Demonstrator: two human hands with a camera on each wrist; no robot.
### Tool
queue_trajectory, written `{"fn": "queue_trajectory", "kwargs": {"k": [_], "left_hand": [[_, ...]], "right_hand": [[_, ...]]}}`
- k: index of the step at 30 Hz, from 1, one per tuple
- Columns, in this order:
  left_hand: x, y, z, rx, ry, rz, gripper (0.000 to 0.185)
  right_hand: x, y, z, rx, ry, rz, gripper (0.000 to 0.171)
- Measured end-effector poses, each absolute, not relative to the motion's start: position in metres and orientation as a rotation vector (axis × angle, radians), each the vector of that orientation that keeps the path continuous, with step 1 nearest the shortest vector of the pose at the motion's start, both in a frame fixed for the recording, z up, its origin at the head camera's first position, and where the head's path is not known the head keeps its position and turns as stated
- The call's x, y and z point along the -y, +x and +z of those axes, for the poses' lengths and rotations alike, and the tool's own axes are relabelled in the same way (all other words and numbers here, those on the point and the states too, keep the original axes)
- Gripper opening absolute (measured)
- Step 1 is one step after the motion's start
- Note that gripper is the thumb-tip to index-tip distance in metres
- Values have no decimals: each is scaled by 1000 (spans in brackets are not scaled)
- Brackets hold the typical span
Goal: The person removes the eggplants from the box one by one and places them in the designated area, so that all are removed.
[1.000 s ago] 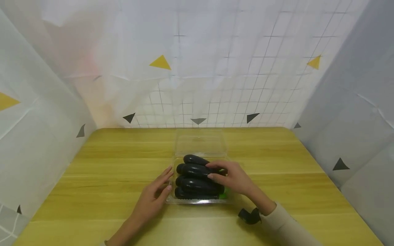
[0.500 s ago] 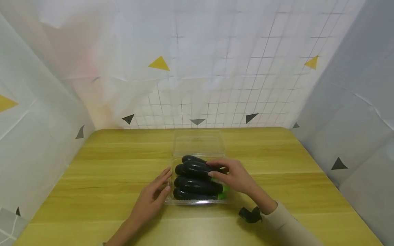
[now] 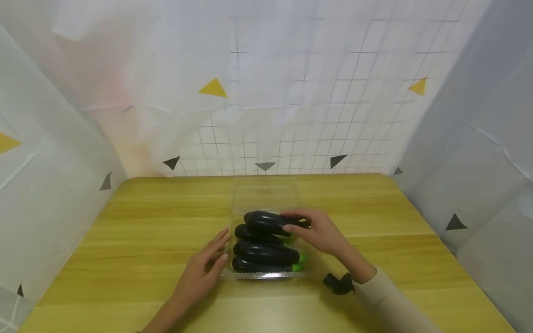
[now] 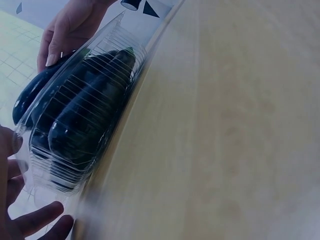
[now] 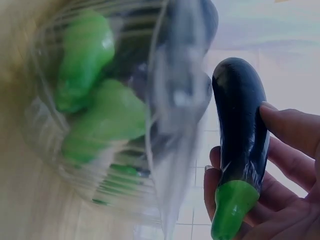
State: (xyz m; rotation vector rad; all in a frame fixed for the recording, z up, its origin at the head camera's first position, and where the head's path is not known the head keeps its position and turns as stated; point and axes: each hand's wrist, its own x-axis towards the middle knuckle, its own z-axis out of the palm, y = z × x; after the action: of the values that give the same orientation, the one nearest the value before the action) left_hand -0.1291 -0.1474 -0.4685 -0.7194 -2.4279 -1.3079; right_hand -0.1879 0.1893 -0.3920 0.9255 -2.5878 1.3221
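Since a second ago the right hand [image 3: 320, 231] has lifted one eggplant [image 3: 266, 221] up off the pile — it now sits higher, above the far part of the clear plastic box [image 3: 266, 274], rather than lying among the others. Thumb and fingers [image 5: 287, 125] are curled round that eggplant near its green stem end, as the right wrist view shows plainly. Three more eggplants [image 3: 264, 253] lie side by side in the box, dark ends to the left, green stems to the right. The box's lid [image 3: 266, 194] lies flat and open behind it on the wooden table [image 3: 125, 240]. The left hand [image 3: 204, 273] rests with straight, relaxed fingers against the box's left wall (holding nothing). A cream sleeve [image 3: 391, 300] covers the right forearm — a black strap [image 3: 338, 283] sits at the wrist.
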Motion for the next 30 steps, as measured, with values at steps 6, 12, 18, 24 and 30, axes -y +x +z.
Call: {"fn": "queue_trajectory", "kwargs": {"k": [6,12,18,24,30], "left_hand": [[147,-129,-468,2448,-707,-1300,46],[147,-128,-467,2434,-718,-1284,45],[147,-129,-466,2423,-731,-1280,45],[147,-130,-468,2419,-723,-1309,45],[147,-129,-468,2411,-742,-1305,44]], "right_hand": [[-194,-193,-386,2591,908,1306,35],[-198,-197,-378,2596,909,1265,35],[-203,-203,-373,2590,896,1227,35],[-211,-210,-373,2595,877,1242,35],[-220,-219,-375,2602,852,1244,35]]}}
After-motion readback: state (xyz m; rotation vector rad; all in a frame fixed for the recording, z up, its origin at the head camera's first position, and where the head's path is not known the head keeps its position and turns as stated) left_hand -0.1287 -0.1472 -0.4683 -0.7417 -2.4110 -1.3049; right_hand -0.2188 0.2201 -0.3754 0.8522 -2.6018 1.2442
